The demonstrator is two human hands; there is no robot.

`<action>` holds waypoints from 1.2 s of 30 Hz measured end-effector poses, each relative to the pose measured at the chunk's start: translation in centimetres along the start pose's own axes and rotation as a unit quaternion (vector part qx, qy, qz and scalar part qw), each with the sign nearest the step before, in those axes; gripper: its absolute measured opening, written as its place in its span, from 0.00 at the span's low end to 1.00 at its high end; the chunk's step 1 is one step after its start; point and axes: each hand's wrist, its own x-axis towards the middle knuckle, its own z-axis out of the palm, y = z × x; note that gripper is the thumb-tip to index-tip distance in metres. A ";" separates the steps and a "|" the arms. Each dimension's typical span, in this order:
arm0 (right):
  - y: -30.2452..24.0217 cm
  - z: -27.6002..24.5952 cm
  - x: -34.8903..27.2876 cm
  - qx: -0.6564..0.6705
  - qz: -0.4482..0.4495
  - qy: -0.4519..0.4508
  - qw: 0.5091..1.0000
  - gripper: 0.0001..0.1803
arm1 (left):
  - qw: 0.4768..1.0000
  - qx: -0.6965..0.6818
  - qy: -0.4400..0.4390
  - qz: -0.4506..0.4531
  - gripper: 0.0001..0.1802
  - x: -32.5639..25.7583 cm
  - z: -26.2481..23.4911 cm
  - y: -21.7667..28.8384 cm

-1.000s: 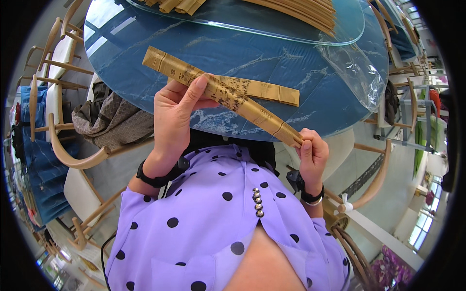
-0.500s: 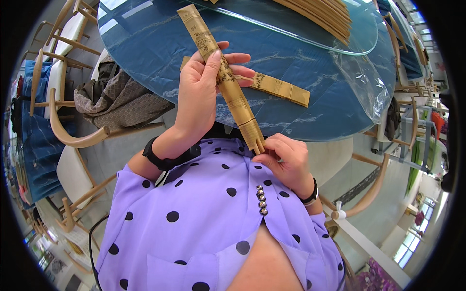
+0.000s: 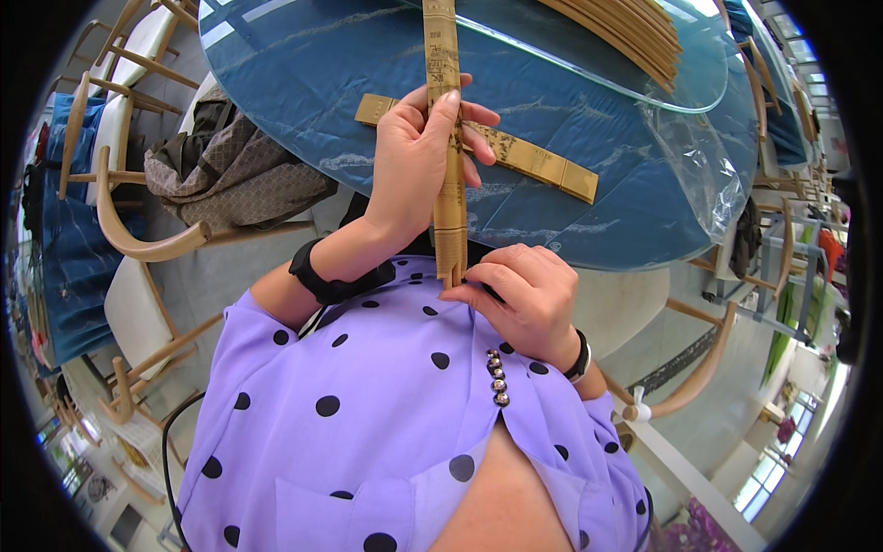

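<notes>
A long, narrow gold chopstick sleeve [image 3: 448, 198] with dark print stands nearly straight up and down in front of me. My left hand [image 3: 423, 152] holds it around the middle, thumb on its face and the other fingers behind, their tips spread out on the right. Slim tips stick out at its lower end, close to my shirt. There my right hand [image 3: 526, 299] pinches with thumb and forefinger; its other fingers are curled in. Behind the left hand a second gold sleeve [image 3: 543, 166] lies slantwise on the blue table, partly covered by the hand.
The round table [image 3: 303, 101] has a blue cloth under clear plastic. On its glass turntable [image 3: 704, 78] lies a stack of gold-brown sleeves [image 3: 625, 37]. Loose clear plastic [image 3: 704, 175] hangs at the right edge. A patterned grey-brown bag or coat [image 3: 239, 170] rests on a wooden chair [image 3: 152, 262] at left.
The held sleeve has swung from a slant to nearly upright, its far end moving right and its lower end left. My left hand shifted right; the right hand stays at the lower end.
</notes>
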 end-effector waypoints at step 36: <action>-0.7 0.7 -0.1 -0.151 -0.121 0.029 0.981 0.10 | 0.996 -0.034 -0.031 -0.080 0.21 -0.1 0.7 0.3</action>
